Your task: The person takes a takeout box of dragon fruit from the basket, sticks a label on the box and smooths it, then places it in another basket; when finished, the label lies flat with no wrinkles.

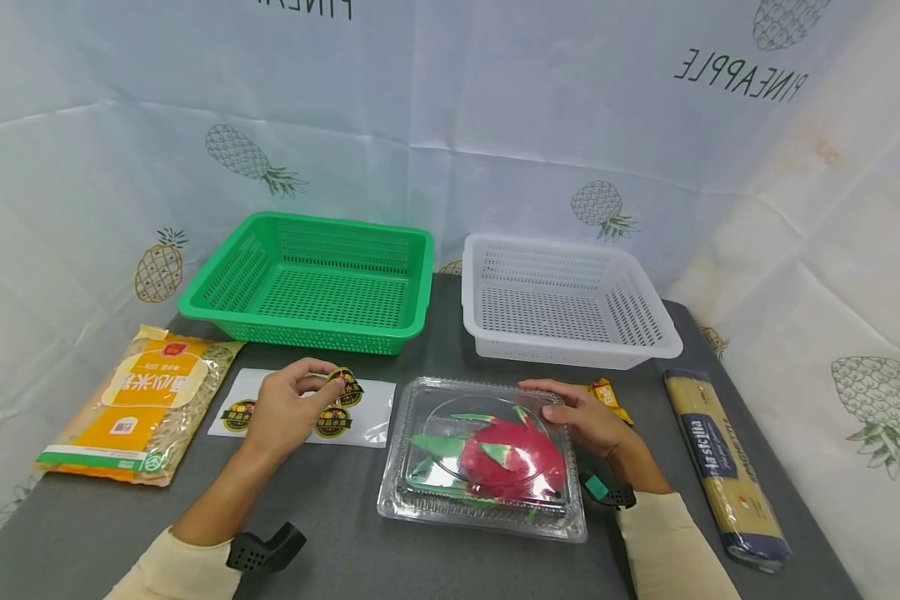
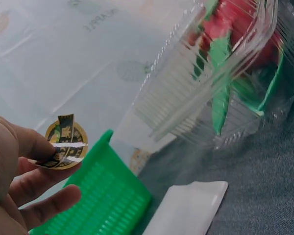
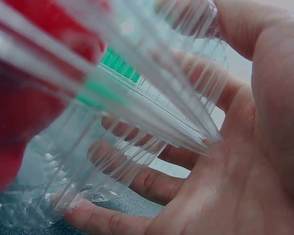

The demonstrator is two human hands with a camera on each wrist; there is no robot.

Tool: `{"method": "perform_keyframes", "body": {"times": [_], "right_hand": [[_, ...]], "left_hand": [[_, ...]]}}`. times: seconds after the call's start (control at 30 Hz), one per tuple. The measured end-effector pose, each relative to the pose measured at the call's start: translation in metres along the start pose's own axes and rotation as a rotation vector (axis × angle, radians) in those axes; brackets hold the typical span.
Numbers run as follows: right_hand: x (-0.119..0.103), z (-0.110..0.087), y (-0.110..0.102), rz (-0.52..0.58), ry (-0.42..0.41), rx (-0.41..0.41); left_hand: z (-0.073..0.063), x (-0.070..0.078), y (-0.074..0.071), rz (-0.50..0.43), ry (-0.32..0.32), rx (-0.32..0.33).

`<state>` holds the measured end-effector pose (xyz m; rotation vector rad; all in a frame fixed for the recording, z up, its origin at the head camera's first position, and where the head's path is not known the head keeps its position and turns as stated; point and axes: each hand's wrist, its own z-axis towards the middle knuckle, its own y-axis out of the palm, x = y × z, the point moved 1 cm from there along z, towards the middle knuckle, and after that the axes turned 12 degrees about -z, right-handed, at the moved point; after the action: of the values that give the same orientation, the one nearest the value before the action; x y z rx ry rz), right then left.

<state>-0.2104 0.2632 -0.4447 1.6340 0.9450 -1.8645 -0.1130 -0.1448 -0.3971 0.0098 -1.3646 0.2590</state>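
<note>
A round black-and-gold sticker [image 1: 347, 387] is pinched between the thumb and fingers of my left hand [image 1: 283, 417], above a white sticker sheet [image 1: 375, 423]. Two similar stickers show on that sheet. In the left wrist view, the sticker [image 2: 67, 149] curls slightly. To the right stands a lidded clear plastic box [image 1: 487, 523] with a red dragon fruit [image 1: 521, 458] inside, its scales green. My right hand [image 1: 588, 421] grips the box's far right side, thumb over the lid. From the right wrist, the box's ridged edge meets the palm of the right hand [image 3: 225, 191].
Behind the hands stand a green basket [image 1: 307, 325] and a white basket [image 1: 555, 346]. A yellow food bag [image 1: 142, 400] lies at the left. On the right lie a spaghetti pack [image 1: 723, 467] and, just beyond the right hand, a small yellow packet [image 1: 607, 398].
</note>
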Motion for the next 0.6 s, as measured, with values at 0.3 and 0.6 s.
{"method": "perform_keyframes", "body": {"times": [0.3,0.6], "right_hand": [[0.0,0.0,0.0,0.006,-0.01,-0.003],[0.0,0.0,0.0,0.004,-0.01,-0.007]], "left_hand": [[0.002,0.015,0.007,-0.018,0.012,-0.111],[0.006,0.033,0.016,-0.005,0.067,-0.283]]}}
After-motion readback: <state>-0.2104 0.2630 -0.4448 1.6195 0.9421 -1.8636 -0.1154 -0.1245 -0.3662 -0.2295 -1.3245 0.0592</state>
